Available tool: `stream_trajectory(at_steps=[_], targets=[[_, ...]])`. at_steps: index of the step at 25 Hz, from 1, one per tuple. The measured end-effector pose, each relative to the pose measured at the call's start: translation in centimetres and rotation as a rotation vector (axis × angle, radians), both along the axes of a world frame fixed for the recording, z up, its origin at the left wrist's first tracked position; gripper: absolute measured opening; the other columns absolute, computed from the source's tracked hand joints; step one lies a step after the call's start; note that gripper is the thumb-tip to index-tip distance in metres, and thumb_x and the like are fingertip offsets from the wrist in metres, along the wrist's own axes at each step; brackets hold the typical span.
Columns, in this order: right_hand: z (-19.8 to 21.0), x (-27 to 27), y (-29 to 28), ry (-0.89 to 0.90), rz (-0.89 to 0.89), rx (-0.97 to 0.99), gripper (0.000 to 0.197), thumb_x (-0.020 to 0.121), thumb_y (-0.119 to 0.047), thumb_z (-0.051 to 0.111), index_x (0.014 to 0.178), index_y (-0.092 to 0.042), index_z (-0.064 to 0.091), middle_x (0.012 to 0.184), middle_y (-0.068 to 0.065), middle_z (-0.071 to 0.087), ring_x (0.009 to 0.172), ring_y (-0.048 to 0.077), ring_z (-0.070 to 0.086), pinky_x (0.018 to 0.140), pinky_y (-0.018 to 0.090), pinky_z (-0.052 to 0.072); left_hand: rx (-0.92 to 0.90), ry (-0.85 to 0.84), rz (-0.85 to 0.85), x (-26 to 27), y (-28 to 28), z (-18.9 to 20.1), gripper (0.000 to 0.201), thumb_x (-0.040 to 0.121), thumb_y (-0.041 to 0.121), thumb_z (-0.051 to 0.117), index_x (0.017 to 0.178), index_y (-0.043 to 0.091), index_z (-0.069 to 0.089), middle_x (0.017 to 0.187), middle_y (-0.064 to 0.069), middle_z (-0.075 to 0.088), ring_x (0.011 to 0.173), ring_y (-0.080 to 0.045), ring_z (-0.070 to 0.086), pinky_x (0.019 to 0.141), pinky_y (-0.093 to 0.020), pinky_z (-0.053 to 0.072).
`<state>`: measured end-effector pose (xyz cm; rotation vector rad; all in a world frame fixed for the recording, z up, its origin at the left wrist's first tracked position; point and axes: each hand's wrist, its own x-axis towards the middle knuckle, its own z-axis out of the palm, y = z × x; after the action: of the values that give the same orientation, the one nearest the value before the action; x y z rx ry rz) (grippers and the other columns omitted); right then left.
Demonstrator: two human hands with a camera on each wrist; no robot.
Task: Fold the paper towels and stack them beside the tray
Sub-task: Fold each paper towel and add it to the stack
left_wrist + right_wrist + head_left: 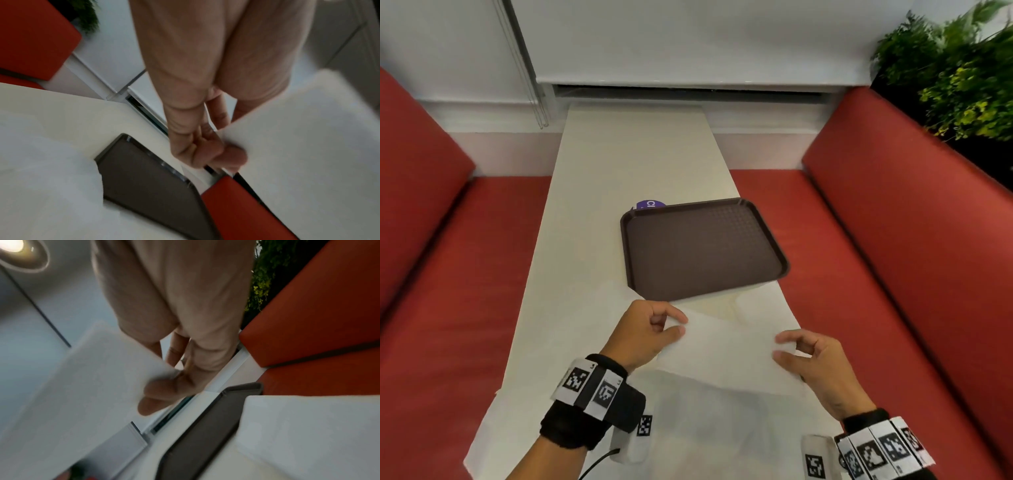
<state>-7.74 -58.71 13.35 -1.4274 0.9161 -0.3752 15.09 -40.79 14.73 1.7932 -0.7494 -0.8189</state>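
Observation:
A white paper towel (726, 346) hangs stretched between my two hands above the near end of the table. My left hand (681, 324) pinches its left edge between thumb and forefinger; the left wrist view shows that left hand (226, 151) on the towel (298, 146). My right hand (777, 346) pinches the right edge, and in the right wrist view the right hand (162, 386) pinches the towel's (92, 378) corner. The brown tray (705, 246) lies empty just beyond the hands. More white towels lie flat on the table, one (763, 308) by the tray's near right corner and one (585, 308) to its left.
The long white table (619, 154) runs away from me between two red bench seats (893, 240). A purple round thing (650, 204) peeks out behind the tray's far left corner. Green plants (962, 85) stand at the back right.

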Motion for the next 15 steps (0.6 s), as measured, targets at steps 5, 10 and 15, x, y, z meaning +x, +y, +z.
stream_trajectory(at_steps=[5, 10, 15], targets=[[-3.9, -3.7, -0.5, 0.276, -0.074, -0.085, 0.013, 0.076, 0.002, 0.075, 0.074, -0.011, 0.074, 0.082, 0.012, 0.068, 0.053, 0.015, 0.065, 0.055, 0.031, 0.056, 0.180, -0.334, -0.216, -0.7, -7.9, -3.9, 0.016, 0.085, 0.011, 0.063, 0.091, 0.023, 0.073, 0.090, 0.001, 0.072, 0.065, -0.008, 0.052, 0.074, -0.023, 0.045], [-6.7, -4.9, -3.1, 0.314, -0.213, -0.036, 0.014, 0.078, 0.001, 0.073, 0.082, -0.012, 0.073, 0.067, 0.005, 0.059, 0.048, 0.017, 0.066, 0.049, 0.016, 0.048, 0.459, -0.541, -0.521, -1.6, -18.8, -6.4, 0.051, 0.091, -0.001, 0.039, 0.127, 0.032, 0.053, 0.134, 0.003, 0.047, 0.125, -0.026, 0.040, 0.106, -0.040, 0.033], [-9.4, -3.9, -5.8, 0.394, -0.304, -0.013, 0.021, 0.080, 0.000, 0.071, 0.086, -0.021, 0.071, 0.072, 0.014, 0.066, 0.049, 0.008, 0.066, 0.049, 0.009, 0.047, 0.590, -0.599, -0.666, -2.5, -25.6, -9.8, 0.065, 0.085, -0.009, 0.035, 0.132, 0.036, 0.043, 0.140, 0.007, 0.038, 0.122, -0.028, 0.039, 0.100, -0.046, 0.041]])
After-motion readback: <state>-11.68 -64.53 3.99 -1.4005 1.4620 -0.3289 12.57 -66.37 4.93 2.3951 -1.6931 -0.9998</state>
